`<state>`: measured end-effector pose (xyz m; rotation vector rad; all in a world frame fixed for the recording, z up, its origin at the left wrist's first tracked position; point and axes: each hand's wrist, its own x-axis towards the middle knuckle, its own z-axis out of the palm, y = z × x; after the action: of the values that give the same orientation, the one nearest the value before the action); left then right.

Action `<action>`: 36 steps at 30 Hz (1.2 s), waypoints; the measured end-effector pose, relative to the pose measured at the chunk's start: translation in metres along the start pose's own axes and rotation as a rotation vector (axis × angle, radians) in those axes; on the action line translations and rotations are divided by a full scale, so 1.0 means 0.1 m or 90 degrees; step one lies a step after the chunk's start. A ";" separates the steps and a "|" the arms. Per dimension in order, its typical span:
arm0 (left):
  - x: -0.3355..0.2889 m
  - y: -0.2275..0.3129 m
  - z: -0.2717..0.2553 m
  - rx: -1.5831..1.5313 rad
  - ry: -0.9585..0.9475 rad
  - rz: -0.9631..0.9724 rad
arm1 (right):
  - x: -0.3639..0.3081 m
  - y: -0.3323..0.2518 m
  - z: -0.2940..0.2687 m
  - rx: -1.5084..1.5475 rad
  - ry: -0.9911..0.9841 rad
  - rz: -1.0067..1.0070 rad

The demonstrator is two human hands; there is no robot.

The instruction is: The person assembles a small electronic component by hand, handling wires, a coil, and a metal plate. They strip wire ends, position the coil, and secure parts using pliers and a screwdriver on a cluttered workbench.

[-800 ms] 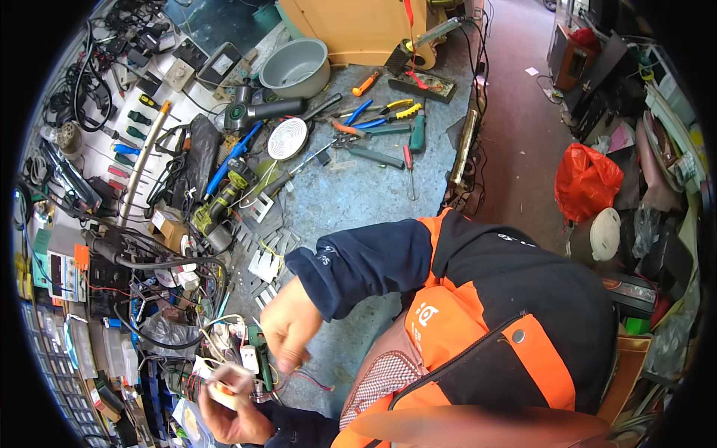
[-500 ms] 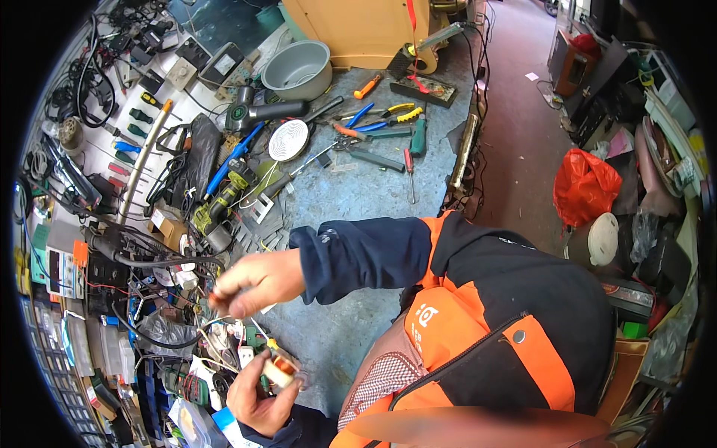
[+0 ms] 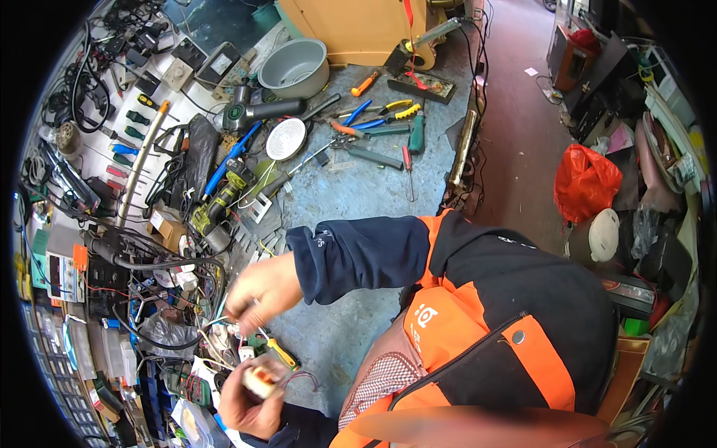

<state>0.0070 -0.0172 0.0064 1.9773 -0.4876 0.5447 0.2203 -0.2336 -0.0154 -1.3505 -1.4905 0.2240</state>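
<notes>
My left hand (image 3: 245,407), low in the head view, pinches a small cream part with copper-coloured windings (image 3: 261,379) that looks like a wire coil. The part is slightly blurred, and thin reddish wires trail to its right. Above it, my right hand (image 3: 263,293) hovers over the cluttered bench edge with its fingers curled together. Motion smears the fingertips; a small dark bit shows there, but its kind is unclear. A yellow-handled screwdriver (image 3: 283,354) lies just right of the coil, between the two hands. Loose pale wires (image 3: 218,334) lie below and left of my right hand.
Pliers (image 3: 377,131), a red screwdriver (image 3: 408,172) and a green cordless drill (image 3: 216,207) lie on the blue bench (image 3: 351,201). A grey basin (image 3: 295,69) stands farther back. Cables and boxes crowd the left. A red bag (image 3: 586,183) sits right of the aisle.
My left hand has shifted a little left and down with the coil, so the yellow-handled screwdriver shows more fully. My right hand has moved slightly right and down, its fingers drawn in.
</notes>
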 end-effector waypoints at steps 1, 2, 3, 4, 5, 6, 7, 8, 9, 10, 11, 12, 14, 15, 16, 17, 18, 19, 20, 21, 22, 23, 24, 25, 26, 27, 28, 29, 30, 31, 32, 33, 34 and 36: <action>-0.05 -0.04 0.02 -0.071 0.095 0.031 | -0.01 -0.10 0.01 0.007 -0.138 0.089; -0.07 -0.15 -0.13 -0.015 0.179 -0.027 | -0.07 -0.17 0.04 0.092 -0.251 0.092; -0.04 -0.19 -0.15 0.008 0.257 -0.045 | -0.11 -0.23 0.09 0.178 -0.372 0.091; -0.03 -0.11 -0.08 0.032 0.250 -0.077 | -0.09 -0.28 0.12 0.267 -0.437 0.026; 0.00 -0.01 -0.02 0.056 0.242 -0.109 | -0.09 -0.33 0.15 0.332 -0.350 -0.057; 0.06 0.02 -0.01 0.119 0.156 -0.138 | -0.14 -0.40 0.12 0.390 -0.253 -0.132; 0.06 -0.06 -0.06 0.222 0.093 -0.153 | -0.15 -0.44 0.09 0.445 -0.154 -0.207; 0.05 -0.06 -0.05 0.204 0.027 -0.133 | -0.13 -0.45 0.02 0.449 -0.038 -0.236; 0.07 -0.01 -0.01 0.187 -0.039 -0.114 | -0.10 -0.40 0.01 0.458 0.072 -0.237; 0.10 0.08 0.00 0.160 -0.084 -0.109 | -0.07 -0.30 0.00 0.357 0.147 -0.205; 0.06 0.03 -0.04 0.110 -0.100 -0.067 | -0.04 -0.12 0.00 0.256 0.220 -0.171; 0.08 0.02 -0.06 0.008 -0.089 -0.060 | -0.03 0.07 -0.06 0.102 0.178 -0.165; -0.09 -0.08 -0.10 -0.073 0.054 0.033 | 0.00 0.08 0.04 0.075 -0.062 -0.062; -0.12 -0.04 -0.09 -0.131 0.133 0.021 | -0.03 -0.03 0.11 0.081 -0.190 -0.021; -0.09 -0.05 -0.07 -0.081 0.238 -0.001 | -0.07 -0.16 0.16 0.154 -0.300 -0.024; -0.04 -0.07 -0.04 -0.030 0.342 -0.024 | -0.10 -0.29 0.14 0.224 -0.389 -0.022; 0.02 -0.05 -0.01 0.026 0.352 -0.100 | -0.12 -0.38 0.15 0.276 -0.347 -0.096; 0.04 -0.03 0.00 0.057 0.293 -0.151 | -0.13 -0.42 0.16 0.328 -0.303 -0.169; 0.03 -0.05 -0.02 0.121 0.202 -0.150 | -0.16 -0.40 0.16 0.393 -0.188 -0.199; 0.06 -0.08 -0.01 0.181 0.105 -0.145 | -0.19 -0.38 0.11 0.449 -0.064 -0.225; 0.10 0.00 0.06 0.119 0.044 -0.160 | -0.14 -0.40 0.02 0.460 0.000 -0.285; 0.04 -0.11 -0.01 0.173 -0.029 -0.101 | -0.13 -0.35 0.00 0.476 0.065 -0.260; 0.07 -0.03 -0.02 0.138 -0.095 -0.056 | -0.07 -0.23 0.03 0.434 0.108 -0.215; 0.11 0.06 -0.02 0.103 -0.164 -0.010 | -0.01 -0.10 0.05 0.391 0.153 -0.172; 0.05 0.00 -0.08 0.052 -0.157 -0.009 | 0.02 0.00 0.03 0.195 0.126 -0.107; 0.09 0.06 -0.03 -0.073 -0.123 -0.020 | -0.02 -0.05 0.01 0.100 0.059 -0.026; -0.01 0.00 -0.04 -0.091 -0.007 -0.012 | -0.02 -0.11 0.03 0.056 -0.073 0.027; -0.10 -0.08 -0.06 -0.109 0.108 -0.005 | -0.03 -0.16 0.06 0.013 -0.205 0.081; -0.08 -0.08 -0.13 -0.059 0.202 -0.048 | -0.07 -0.22 0.13 0.118 -0.287 0.034; -0.03 0.00 0.02 -0.026 0.272 -0.066 | -0.12 -0.31 0.16 0.221 -0.368 -0.011; 0.00 -0.02 0.00 0.035 0.234 -0.093 | -0.11 -0.39 0.19 0.320 -0.376 -0.073; 0.04 -0.05 -0.02 0.095 0.194 -0.121 | -0.14 -0.44 0.17 0.349 -0.260 -0.128; 0.07 -0.02 0.00 0.123 0.124 -0.125 | -0.16 -0.49 0.14 0.376 -0.142 -0.182; 0.08 -0.04 -0.06 0.191 -0.032 -0.105 | -0.12 -0.43 0.04 0.382 0.071 -0.277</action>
<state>0.0147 -0.0105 0.0106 2.2975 -0.2812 0.4865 0.1882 -0.2561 0.0070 -0.5397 -1.4295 0.2821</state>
